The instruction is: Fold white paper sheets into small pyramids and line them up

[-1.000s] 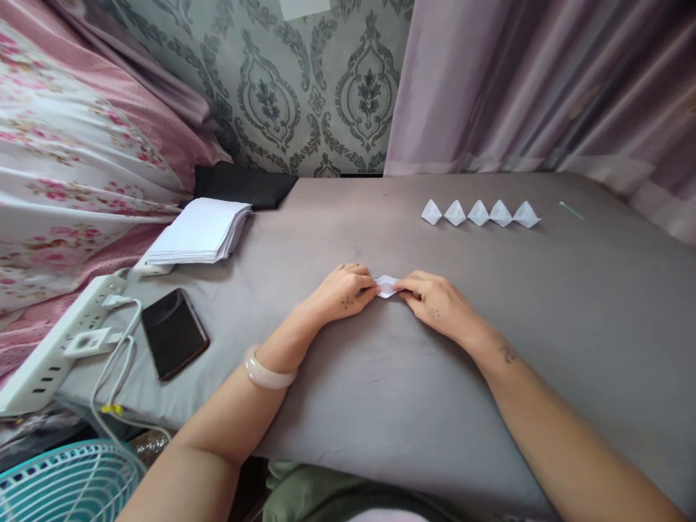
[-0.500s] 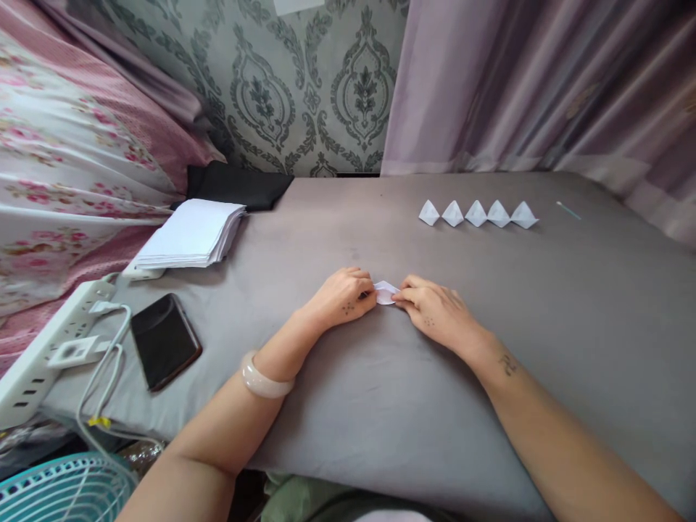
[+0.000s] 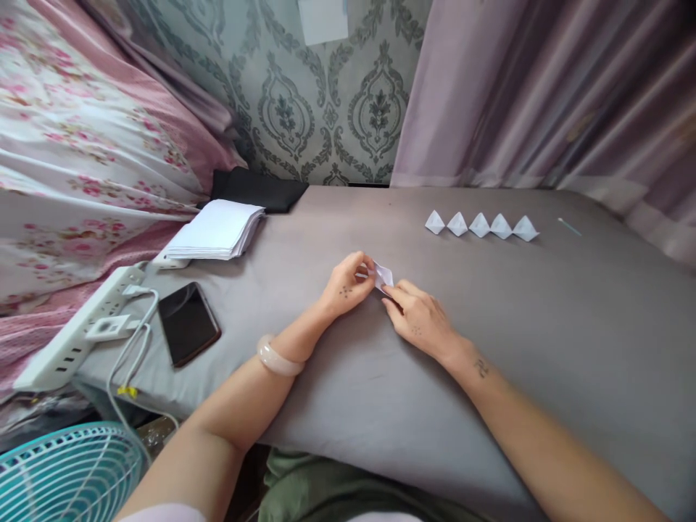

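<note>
Grey-covered table (image 3: 337,406): dark phone (image 3: 188,324), five folded papers (image 3: 480,226).

A phone (image 3: 189,324) lies on the desk (image 3: 544,326) near a power strip (image 3: 76,339); a curtain (image 3: 489,94) hangs at the far right.

- A paper piece (image 3: 384,275) sits between your left hand (image 3: 348,284) and right hand (image 3: 421,317).
- Paper shapes (image 3: 480,225) line the table (image 3: 337,391) beyond, to your right.
- Left, your phone (image 3: 188,324) lies before a paper stack (image 3: 214,228).

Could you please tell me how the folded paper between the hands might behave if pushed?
The folded paper is probably light, being small and thin; its folds likely add some stiffness, though its thin sides could crush easily.
</note>
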Action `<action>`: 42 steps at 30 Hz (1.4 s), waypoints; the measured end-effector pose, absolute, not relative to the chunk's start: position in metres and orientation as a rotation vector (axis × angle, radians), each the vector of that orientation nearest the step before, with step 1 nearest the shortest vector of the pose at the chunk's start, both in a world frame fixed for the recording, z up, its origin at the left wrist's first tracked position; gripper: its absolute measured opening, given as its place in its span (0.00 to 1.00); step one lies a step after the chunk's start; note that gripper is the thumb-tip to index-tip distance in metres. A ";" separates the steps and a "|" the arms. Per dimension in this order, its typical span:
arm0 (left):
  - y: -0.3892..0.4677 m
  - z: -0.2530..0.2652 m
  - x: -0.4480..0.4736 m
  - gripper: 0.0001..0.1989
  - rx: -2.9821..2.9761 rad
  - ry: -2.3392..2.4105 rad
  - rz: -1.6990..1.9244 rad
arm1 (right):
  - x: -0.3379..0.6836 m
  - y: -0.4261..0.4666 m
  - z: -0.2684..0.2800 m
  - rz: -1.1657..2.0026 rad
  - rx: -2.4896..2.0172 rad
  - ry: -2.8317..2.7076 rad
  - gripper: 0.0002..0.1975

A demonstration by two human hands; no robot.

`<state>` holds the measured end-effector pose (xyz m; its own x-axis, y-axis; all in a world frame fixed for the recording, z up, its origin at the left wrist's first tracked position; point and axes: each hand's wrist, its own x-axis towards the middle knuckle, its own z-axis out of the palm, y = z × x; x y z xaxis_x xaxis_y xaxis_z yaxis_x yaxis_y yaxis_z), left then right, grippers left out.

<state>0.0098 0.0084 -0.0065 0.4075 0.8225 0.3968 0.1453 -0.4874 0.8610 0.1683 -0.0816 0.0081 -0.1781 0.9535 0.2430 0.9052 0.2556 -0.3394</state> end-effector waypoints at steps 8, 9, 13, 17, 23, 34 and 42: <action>0.008 -0.013 0.014 0.08 1.702 0.918 1.170 | 0.156 -0.086 0.012 0.357 -1.534 -2.045 0.14; 0.008 -0.013 0.014 0.07 1.716 0.927 1.173 | 0.156 -0.086 0.012 0.407 -1.492 -1.983 0.13; 0.002 -0.006 0.016 0.06 1.851 0.978 1.180 | 0.160 -0.082 0.015 0.468 -1.436 -1.672 0.12; -0.009 0.002 0.018 0.06 2.013 1.010 1.141 | 0.167 -0.074 0.012 0.297 -1.460 -1.597 0.09; -0.019 0.004 0.023 0.06 2.152 0.972 1.094 | 0.169 -0.069 0.003 0.281 -1.502 -1.666 0.11; -0.020 -0.003 0.027 0.14 1.833 0.968 0.944 | 0.170 -0.069 0.004 0.249 -1.514 -1.653 0.13; -0.023 -0.006 0.032 0.15 1.750 0.992 0.957 | 0.170 -0.067 0.006 0.293 -1.597 -1.535 0.11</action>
